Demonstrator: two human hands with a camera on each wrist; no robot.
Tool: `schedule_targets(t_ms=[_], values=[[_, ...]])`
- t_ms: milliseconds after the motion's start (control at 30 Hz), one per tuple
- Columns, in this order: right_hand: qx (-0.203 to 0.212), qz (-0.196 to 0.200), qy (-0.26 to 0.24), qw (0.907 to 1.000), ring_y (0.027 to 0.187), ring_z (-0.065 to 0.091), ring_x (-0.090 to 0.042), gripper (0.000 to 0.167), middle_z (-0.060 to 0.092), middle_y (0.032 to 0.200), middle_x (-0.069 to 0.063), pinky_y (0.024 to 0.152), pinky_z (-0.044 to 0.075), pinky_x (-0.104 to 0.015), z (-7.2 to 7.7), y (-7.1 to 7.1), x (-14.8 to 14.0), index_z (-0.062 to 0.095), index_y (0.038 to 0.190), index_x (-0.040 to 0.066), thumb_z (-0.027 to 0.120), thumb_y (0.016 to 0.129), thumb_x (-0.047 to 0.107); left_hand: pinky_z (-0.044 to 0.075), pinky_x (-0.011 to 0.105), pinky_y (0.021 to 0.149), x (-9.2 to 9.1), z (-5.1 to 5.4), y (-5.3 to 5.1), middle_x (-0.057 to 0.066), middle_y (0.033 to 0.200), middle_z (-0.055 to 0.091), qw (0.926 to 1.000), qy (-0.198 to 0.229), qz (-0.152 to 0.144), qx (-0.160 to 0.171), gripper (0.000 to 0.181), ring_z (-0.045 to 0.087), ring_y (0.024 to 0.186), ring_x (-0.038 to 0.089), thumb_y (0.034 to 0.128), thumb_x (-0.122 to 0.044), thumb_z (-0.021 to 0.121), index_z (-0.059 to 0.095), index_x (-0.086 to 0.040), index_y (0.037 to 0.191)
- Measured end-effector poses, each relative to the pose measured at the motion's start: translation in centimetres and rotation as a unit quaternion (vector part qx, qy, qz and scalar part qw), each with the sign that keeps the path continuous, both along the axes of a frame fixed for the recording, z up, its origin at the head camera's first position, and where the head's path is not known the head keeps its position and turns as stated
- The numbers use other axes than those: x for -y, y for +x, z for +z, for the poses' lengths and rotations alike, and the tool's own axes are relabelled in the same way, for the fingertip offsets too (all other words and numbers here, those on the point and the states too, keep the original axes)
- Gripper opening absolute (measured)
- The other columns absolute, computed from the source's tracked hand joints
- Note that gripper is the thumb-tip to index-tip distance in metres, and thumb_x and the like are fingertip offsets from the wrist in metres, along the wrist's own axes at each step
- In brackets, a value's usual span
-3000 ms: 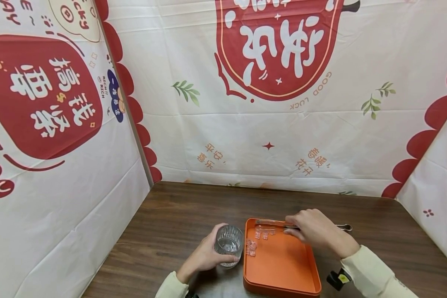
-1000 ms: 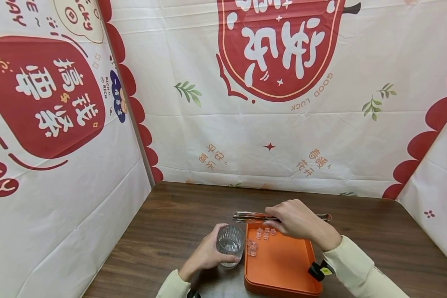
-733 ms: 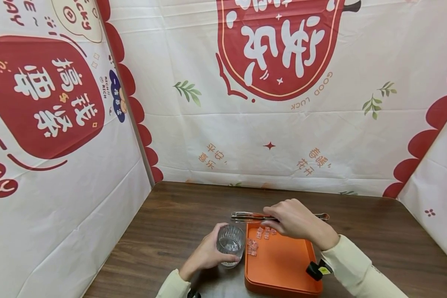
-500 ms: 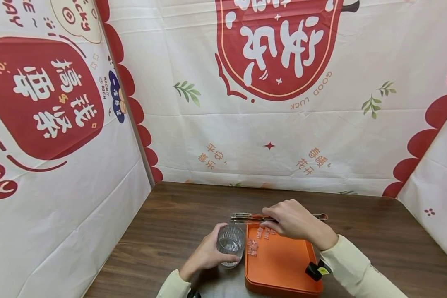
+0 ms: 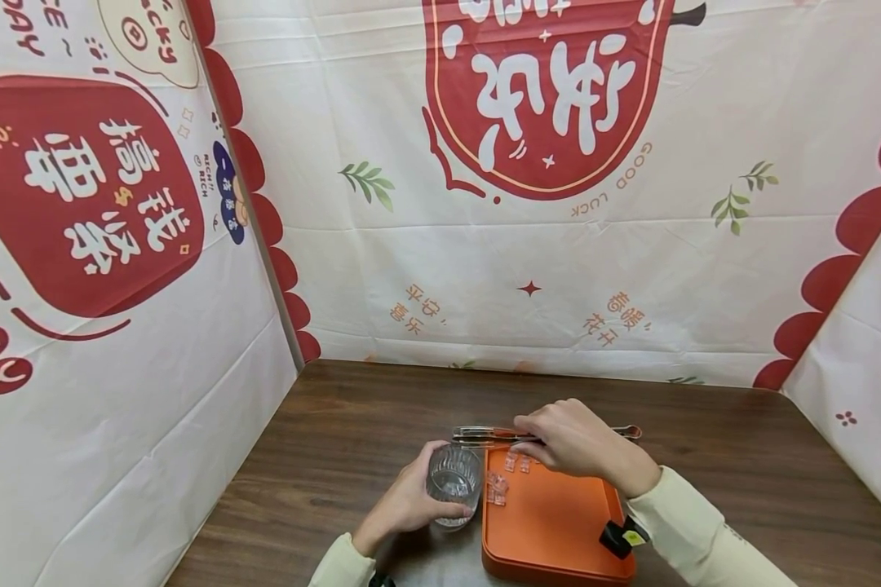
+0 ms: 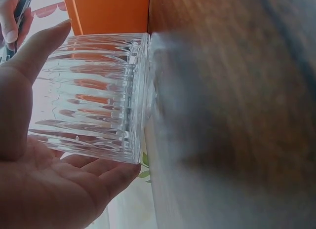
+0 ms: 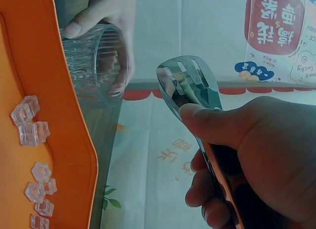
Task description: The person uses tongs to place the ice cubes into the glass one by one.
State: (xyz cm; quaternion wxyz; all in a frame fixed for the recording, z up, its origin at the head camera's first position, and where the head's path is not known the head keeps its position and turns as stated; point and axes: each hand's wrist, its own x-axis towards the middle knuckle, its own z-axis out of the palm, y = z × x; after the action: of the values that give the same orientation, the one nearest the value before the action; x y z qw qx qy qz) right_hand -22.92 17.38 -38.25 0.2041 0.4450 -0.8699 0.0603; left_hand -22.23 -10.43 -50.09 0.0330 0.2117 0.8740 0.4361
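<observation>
My left hand (image 5: 413, 499) grips a clear ribbed drinking glass (image 5: 453, 483) beside the tray, thumb on the near side. In the left wrist view the fingers curve round the glass (image 6: 98, 98), which stands upright on the table. My right hand (image 5: 576, 444) holds metal serving tongs (image 5: 477, 435) level, their slotted ends near the glass's far rim. No cube can be made out between the tongs (image 7: 190, 81) in the right wrist view. Several clear ice-like cubes (image 5: 496, 489) lie along the left and far sides of the orange tray (image 5: 558, 530).
A dark wood table (image 5: 367, 408) carries everything. Patterned white cloth (image 5: 484, 253) hangs behind it and at both sides. The tray's raised wall (image 7: 81, 140) stands close to the glass. A black wrist device (image 5: 617, 538) hangs over the tray's right edge.
My right hand has carried the tongs up out of the tray's far left corner and leftward, to near the glass. In the last second they shifted only slightly. The left hand stays put.
</observation>
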Motion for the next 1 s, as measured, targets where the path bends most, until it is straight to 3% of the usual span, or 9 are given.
schedule_targets(t_ms=[267,1000], values=[[0.022,-0.004,0.009,0.9997,0.048,0.028,0.004,0.035,0.029,0.056,0.019,0.049,0.022,-0.019,-0.30,0.00,0.11,0.044,0.071,0.024,0.065,0.094,0.039,0.048,0.039,0.088,0.03,0.03,0.02,0.003,0.116,0.064,1.0000,0.002,-0.003,0.003,0.091,0.061,0.103,0.021,0.0665,-0.043,0.091,0.040,-0.023,0.139],[0.050,-0.018,0.017,0.9985,0.048,0.028,0.003,0.034,0.029,0.056,0.018,0.048,0.023,-0.020,-0.56,0.10,0.12,0.045,0.073,0.023,0.069,0.092,0.039,0.048,0.037,0.085,0.00,0.09,0.10,0.004,0.114,0.064,1.0000,0.003,-0.007,0.001,0.088,0.061,0.101,0.021,0.0668,-0.043,0.091,0.041,-0.027,0.138]])
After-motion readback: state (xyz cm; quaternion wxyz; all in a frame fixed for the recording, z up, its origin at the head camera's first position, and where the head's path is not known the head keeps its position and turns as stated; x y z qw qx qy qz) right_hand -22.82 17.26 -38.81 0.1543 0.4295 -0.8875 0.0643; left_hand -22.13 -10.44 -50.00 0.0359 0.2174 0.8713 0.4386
